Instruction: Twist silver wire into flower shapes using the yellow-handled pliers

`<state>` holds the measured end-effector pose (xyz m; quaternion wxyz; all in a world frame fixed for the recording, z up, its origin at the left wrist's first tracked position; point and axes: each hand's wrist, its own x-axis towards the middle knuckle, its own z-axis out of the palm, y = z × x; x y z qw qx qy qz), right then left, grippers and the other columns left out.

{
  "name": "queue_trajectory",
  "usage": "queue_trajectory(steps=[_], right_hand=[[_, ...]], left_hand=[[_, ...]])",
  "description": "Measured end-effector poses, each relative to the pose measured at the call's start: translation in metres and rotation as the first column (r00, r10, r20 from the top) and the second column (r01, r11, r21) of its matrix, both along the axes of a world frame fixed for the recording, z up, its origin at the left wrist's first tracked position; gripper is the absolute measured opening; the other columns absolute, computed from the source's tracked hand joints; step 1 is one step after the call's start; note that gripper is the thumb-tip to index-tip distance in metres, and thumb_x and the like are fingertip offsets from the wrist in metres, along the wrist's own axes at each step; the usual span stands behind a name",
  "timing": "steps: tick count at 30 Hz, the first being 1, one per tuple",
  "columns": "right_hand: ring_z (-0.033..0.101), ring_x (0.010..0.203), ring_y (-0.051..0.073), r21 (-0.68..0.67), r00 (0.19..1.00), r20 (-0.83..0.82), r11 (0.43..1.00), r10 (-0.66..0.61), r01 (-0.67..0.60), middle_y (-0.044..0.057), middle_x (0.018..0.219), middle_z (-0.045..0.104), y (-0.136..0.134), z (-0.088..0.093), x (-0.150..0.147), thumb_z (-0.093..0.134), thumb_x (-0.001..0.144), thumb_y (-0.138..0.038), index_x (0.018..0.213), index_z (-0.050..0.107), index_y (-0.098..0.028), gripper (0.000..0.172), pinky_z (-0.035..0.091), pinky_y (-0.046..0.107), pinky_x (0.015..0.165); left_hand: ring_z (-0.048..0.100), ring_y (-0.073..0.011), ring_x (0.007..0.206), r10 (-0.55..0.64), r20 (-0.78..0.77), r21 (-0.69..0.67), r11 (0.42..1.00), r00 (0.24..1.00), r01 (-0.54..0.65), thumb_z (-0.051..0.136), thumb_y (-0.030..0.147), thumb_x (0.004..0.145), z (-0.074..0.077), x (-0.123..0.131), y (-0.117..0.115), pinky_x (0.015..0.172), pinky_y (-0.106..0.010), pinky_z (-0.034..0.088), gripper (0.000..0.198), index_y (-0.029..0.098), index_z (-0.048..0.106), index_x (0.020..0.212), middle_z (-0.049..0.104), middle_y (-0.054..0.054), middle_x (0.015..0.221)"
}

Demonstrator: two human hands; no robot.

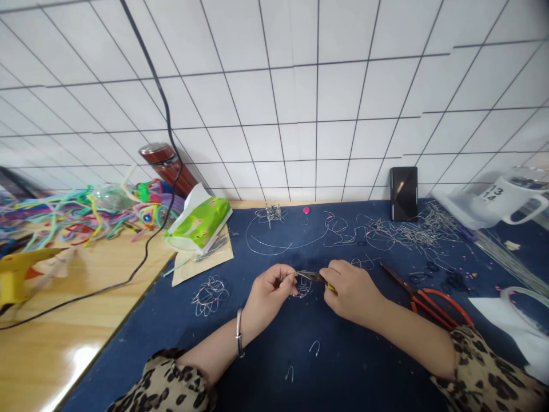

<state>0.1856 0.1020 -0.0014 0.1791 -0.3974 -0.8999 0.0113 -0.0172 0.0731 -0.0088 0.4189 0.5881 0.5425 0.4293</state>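
White tiled wall (295, 97) with dark joints at the back; below it a dark blue mat (266, 326), wooden tabletop (51, 292) showing on the left.

Head view, only 1 camera: 2 hands working mid-mat, near each other but not touching. Left hand (274, 289) has thumb and fingers pinched on a small wire piece (304, 288); silver bracelet (239, 335) on that wrist. Right hand (351, 286) is wrapped round the yellow handles of the pliers (316, 276), nose pointing at the left fingertips. Tips meet the work there; can't tell if the jaws bite the wire. The wire piece sits between the hands, partly behind the left fingers and the pliers. Leopard-print sleeves on both arms.

Mat, left of the left hand: looped wire shape (210, 295), lying loose. 2 bent wire offcuts (315, 347) nearer the person. Far side: small wire frame (273, 213), pink round piece (306, 210), then tangled wire heap (412, 229) to the right. Black phone-like slab (404, 194) stands by the wall. Orange-handled scissors (446, 309) lie beside the right forearm. White mug (514, 197) far right, marked 13 and 14.

Left end: green tissue pack (199, 224), red-brown flask (171, 169), colourful fuzzy stems (64, 214), yellow glue gun (19, 272).
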Motion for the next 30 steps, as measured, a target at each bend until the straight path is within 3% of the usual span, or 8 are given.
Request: queue_trajectory(steps=[14,30], right_hand=[[0.04,0.073,0.017,0.122,0.997,0.078,0.992,-0.006,-0.004,0.004,0.077,0.05,-0.002,0.009,-0.001,0.046,0.075,-0.016,0.085,0.057,-0.017,0.014,0.028,0.029,0.058],[0.04,0.073,0.016,0.078,0.995,0.096,0.997,0.02,-0.028,0.004,0.077,0.051,-0.006,0.017,-0.002,0.046,0.076,-0.014,0.083,0.055,-0.017,0.012,0.026,0.029,0.057]], left_hand=[[0.055,-0.011,0.059,0.025,0.121,-0.021,1.0,0.992,-0.022,0.052,0.026,0.085,0.001,0.003,-0.001,0.062,-0.023,0.043,0.012,0.015,0.056,0.081,0.06,0.001,0.062],[0.055,-0.0102,0.06,0.032,0.166,0.01,0.999,0.986,-0.034,0.052,0.024,0.085,0.003,0.004,-0.005,0.062,-0.021,0.043,0.011,0.015,0.056,0.08,0.06,0.001,0.062]])
